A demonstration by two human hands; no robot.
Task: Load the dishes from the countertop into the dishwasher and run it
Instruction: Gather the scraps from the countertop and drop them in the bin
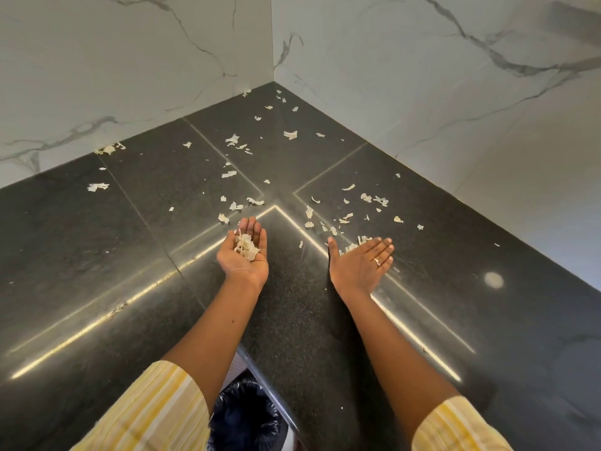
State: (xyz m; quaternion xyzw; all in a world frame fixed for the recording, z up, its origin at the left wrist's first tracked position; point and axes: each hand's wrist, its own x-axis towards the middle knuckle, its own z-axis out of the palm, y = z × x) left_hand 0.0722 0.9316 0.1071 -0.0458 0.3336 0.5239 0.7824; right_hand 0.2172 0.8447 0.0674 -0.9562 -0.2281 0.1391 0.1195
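Head view: a black speckled tabletop (130, 239) fills the lower part of the scene and runs into an inner corner beneath two white marble-veined walls (130, 60); pale, papery scraps (290, 135) lie scattered across it, thickest around the corner seam and to the right, and they may be garlic or onion skins, though they are too small to be sure. The left hand (243, 260) is held palm up just above the tabletop, near the middle; its fingers (252, 224) lie close together and only gently curved, cupping a small heap of scraps (246, 248) in the palm without closing over it. The right hand (359, 265) is set on the tabletop to the right, well apart from the left; its fingers (380, 247) are straight and side by side, the thumb spread wide, and a few scraps sit just against their far side; a ring (377, 262) shows on one finger. Both forearms reach out from yellow-and-white striped sleeves (156, 411); between them, below the tabletop's edge, stands a bin with a black liner (244, 415).
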